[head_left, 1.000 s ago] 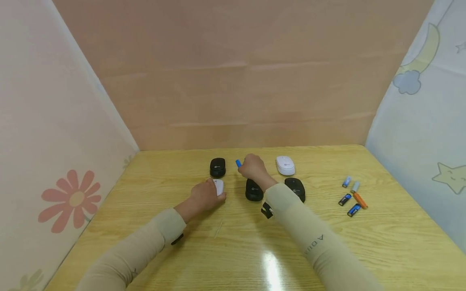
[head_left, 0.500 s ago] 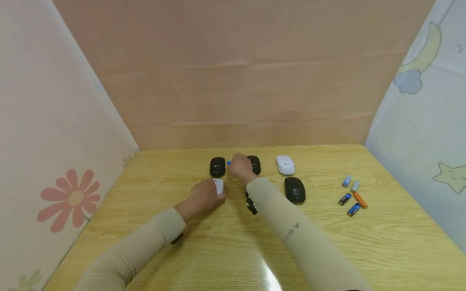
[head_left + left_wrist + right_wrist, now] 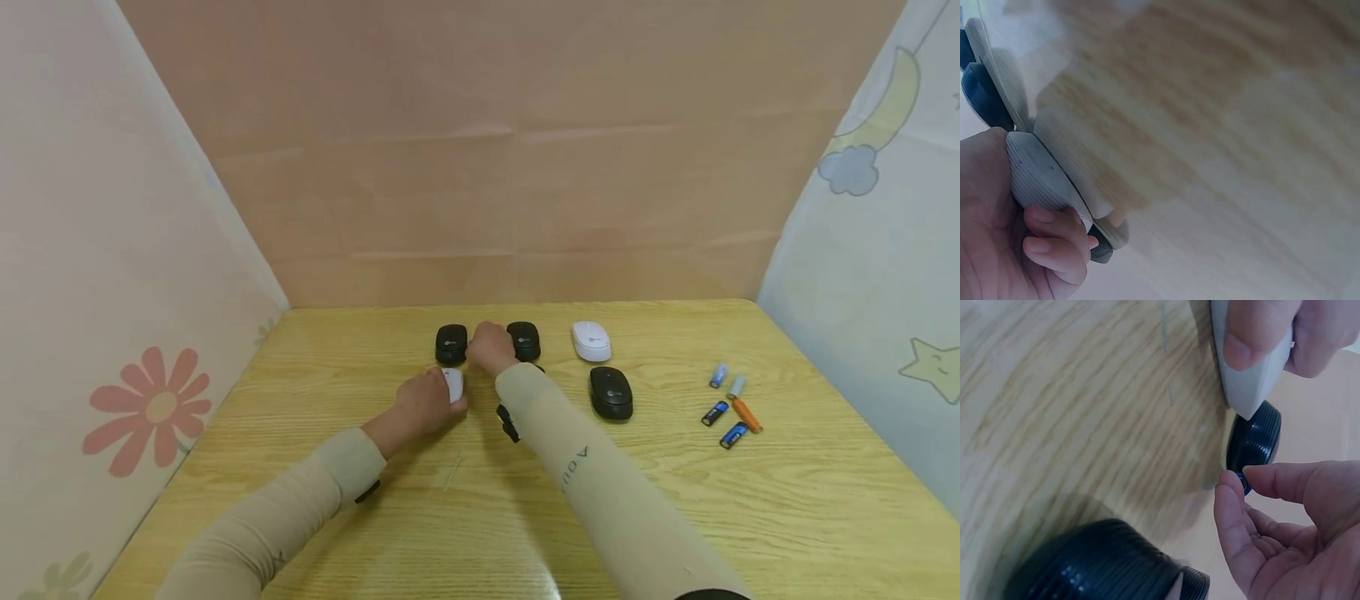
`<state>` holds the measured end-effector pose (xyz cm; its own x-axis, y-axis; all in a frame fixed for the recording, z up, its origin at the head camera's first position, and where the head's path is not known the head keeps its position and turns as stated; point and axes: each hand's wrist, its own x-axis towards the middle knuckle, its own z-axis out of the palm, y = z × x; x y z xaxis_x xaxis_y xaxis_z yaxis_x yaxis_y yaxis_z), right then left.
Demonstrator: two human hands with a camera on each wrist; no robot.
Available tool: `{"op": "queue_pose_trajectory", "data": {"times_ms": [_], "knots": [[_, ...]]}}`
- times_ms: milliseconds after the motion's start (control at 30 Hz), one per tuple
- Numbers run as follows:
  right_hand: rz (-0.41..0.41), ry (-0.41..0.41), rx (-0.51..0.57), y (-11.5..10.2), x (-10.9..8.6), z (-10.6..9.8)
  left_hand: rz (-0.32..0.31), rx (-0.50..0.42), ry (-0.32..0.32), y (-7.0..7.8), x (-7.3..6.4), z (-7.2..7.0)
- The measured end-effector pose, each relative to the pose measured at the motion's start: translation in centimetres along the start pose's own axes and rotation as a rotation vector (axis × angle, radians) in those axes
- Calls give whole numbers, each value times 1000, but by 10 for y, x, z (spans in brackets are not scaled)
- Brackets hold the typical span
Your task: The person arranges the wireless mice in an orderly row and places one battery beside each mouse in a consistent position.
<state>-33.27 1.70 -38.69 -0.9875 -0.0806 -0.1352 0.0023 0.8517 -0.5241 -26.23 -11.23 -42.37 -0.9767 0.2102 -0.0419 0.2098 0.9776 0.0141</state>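
Observation:
My left hand (image 3: 422, 402) grips a white computer mouse (image 3: 453, 385) on the table, its fingers over the sides. In the left wrist view the mouse's ribbed side (image 3: 1041, 172) shows beside the curled fingers. My right hand (image 3: 492, 347) pinches a small blue battery (image 3: 1243, 483) between thumb and fingertips; only its ringed end shows in the right wrist view. The hand is between two black mice, one on the left (image 3: 452, 344) and one on the right (image 3: 523, 342). Another black mouse (image 3: 1097, 569) sits close below, mostly behind my right forearm in the head view.
On the right stand a white mouse (image 3: 592, 342) and, nearer me, a black mouse (image 3: 611, 393). Farther right lie several loose batteries (image 3: 734, 435), among them an orange one (image 3: 747, 416). A brown backdrop (image 3: 480, 167) rises behind the wooden table (image 3: 337, 533).
My right hand has moved left with the blue battery, from above the middle black mice to beside the left black mouse. The left hand stays on the white mouse.

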Motion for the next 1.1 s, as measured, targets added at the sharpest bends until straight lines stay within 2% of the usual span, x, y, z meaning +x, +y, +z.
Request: {"op": "queue_pose_trajectory", "data": {"times_ms": [333,533,833,1100], "knots": [[-57,56,-46,7,10,13,-15,-12,-3,1,0,1],[-46,77,-43,7,11,15,5,24,-12,0,1,1],[-64,142,-21,8,13,19,-1,36,0,0,0,2],[-77,129,-3,8,16,18,-4,23,26,-1,1,3]]}}
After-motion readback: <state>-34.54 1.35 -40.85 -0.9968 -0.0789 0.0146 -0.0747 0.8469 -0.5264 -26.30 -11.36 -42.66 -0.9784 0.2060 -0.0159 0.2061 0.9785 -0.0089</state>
